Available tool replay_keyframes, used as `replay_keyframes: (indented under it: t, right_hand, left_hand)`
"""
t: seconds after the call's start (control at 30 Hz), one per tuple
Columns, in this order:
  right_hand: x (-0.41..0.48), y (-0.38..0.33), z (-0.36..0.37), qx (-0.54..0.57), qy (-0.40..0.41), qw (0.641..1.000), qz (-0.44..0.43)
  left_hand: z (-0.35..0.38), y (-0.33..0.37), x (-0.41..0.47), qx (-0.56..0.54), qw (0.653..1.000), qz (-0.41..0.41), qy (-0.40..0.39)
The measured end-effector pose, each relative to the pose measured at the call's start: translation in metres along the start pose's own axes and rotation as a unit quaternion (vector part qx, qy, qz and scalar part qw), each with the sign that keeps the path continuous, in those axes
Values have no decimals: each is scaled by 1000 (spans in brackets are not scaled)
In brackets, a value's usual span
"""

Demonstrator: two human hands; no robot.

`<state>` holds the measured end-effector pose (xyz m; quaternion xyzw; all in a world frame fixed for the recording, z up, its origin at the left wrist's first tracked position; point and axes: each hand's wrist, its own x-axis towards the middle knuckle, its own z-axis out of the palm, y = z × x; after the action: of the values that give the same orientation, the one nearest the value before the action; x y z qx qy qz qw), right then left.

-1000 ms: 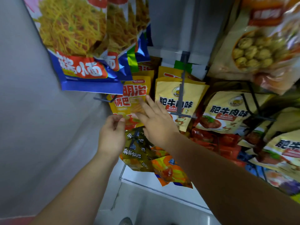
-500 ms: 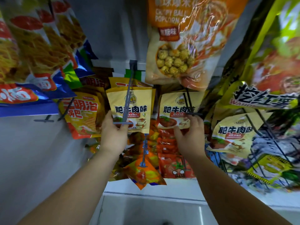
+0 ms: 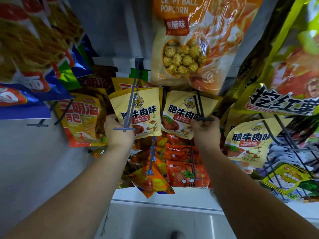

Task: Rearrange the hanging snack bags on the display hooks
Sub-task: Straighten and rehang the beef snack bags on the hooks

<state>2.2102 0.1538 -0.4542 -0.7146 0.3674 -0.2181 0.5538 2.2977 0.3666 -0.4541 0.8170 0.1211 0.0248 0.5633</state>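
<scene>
Left grip (image 3: 119, 133) is clamping the lower left edge of the left yellow bag (image 3: 146, 107). The back of the hand is facing the camera and the fingers are curling behind the bag, tips hidden. That bag is hanging on the grey hook (image 3: 130, 107), tilted a little, with the hook's crossbar end sitting just over the knuckles. More yellow packs are showing behind it on the same hook.

Right grip (image 3: 206, 133) is closing on the lower right corner of the middle yellow bag (image 3: 179, 114), fingers curled. It is sitting right under the crossbar tip of the dark hook (image 3: 200, 109) that is carrying the bag. Cannot tell whether the fingers are also touching that tip.

The two bags are hanging side by side with the same print, edges nearly touching. The right yellow bag (image 3: 248, 140), same kind, is hanging on its own hook to the right of the right grip.

Around them:
- The popcorn bag (image 3: 189, 49) is hanging above, its bottom overlapping the top of the middle yellow bag.
- The orange crisp bag (image 3: 82, 119) is hanging just left of the left grip.
- The blue noodle bags (image 3: 34, 66) are filling the upper left.
- The green sweet-potato bag (image 3: 284, 83) is hanging at upper right.
- Below the grips, the red tomato bags (image 3: 188, 176) are hanging in a row, with an orange bag (image 3: 151, 183) beside them.
- A white shelf ledge (image 3: 164, 199) is running under the lot.

Both forearms are reaching up from the bottom of the view.
</scene>
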Motion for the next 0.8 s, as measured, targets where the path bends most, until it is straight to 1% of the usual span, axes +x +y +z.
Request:
replay_keyframes:
  t: [0.1, 0.13, 0.2, 0.23, 0.27, 0.3, 0.37, 0.47, 0.53, 0.63, 0.8]
  right_hand:
    - [0, 1, 2, -5, 7, 1000, 4]
    - [1, 2, 3, -17, 7, 1000, -1]
    - [3, 3, 4, -28, 10, 1000, -3]
    - [5, 3, 4, -25, 12, 1000, 0]
    - [6, 2, 4, -19, 15, 1000, 6]
    - [7, 1, 4, -10, 14, 1000, 9]
    - [7, -2, 3, 6, 1, 1000, 13]
    - [1, -7, -2, 6, -21, 1000, 10]
    - [-4, -9, -5, 3, -31, 999, 10]
    - [-13, -14, -14, -8, -41, 999, -12]
    - [-32, -18, -33, -13, -69, 997, -30]
  left_hand:
    - [-2, -3, 1, -36, 999, -13, -7]
    - [-4, -4, 3, -55, 998, -30, -9]
    - [-8, -4, 2, -41, 997, -60, -36]
    - [-10, -4, 1, -32, 997, -58, -46]
    - [-10, -5, -1, -44, 997, -38, -47]
    - [-12, -2, -3, -77, 996, -14, -49]
    - [-15, 9, -13, -99, 994, 18, -51]
    - [-20, 20, -24, -127, 989, 37, -62]
    - [-24, 23, -29, -123, 989, 52, -59]
    - [-31, 22, -37, -131, 989, 49, -52]
    - [-41, 22, -61, -108, 993, 47, -26]
